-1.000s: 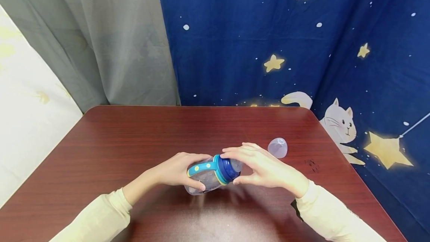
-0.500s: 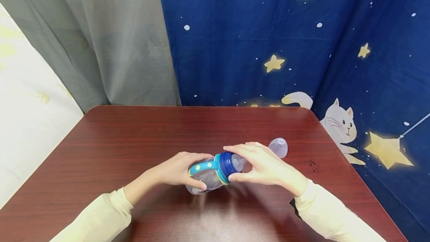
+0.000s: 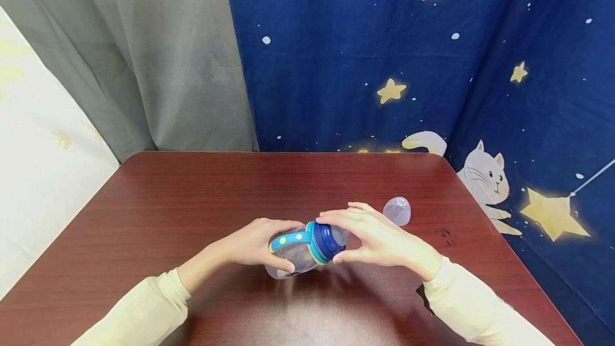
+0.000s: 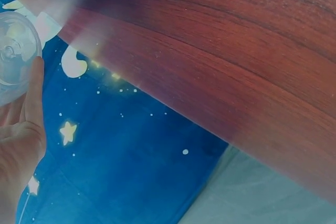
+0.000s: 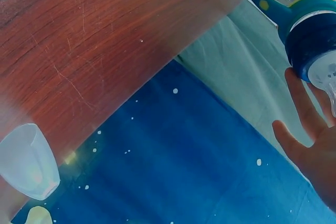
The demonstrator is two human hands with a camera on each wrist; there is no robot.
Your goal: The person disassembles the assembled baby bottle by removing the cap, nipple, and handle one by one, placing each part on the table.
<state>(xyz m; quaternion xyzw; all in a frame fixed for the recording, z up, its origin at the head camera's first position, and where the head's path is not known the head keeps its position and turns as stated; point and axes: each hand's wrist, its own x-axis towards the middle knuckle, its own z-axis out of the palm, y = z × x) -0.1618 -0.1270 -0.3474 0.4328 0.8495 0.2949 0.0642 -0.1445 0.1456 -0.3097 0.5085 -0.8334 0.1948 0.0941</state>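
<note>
A clear baby bottle [image 3: 301, 256] lies tilted low over the table in the head view, its top toward the right. It has a turquoise handle [image 3: 293, 237] with yellow dots and a dark blue collar [image 3: 329, 241]. My left hand [image 3: 254, 241] grips the bottle's body, thumb along the near side. Around the collar are the fingers and thumb of my right hand [image 3: 379, 238], fingertips on its far edge. A clear teat [image 5: 324, 74] sticks out of the collar in the right wrist view. The bottle's round base [image 4: 16, 51] shows in the left wrist view.
A translucent domed cap [image 3: 397, 211] stands on the brown table [image 3: 216, 186], just beyond my right hand. Grey curtain [image 3: 187, 68] and blue starry curtain [image 3: 336, 68] hang behind the table's far edge.
My right fingers and thumb shifted left over the collar, then drew back right to about where they were. The left hand keeps its grip, and the cap has not moved.
</note>
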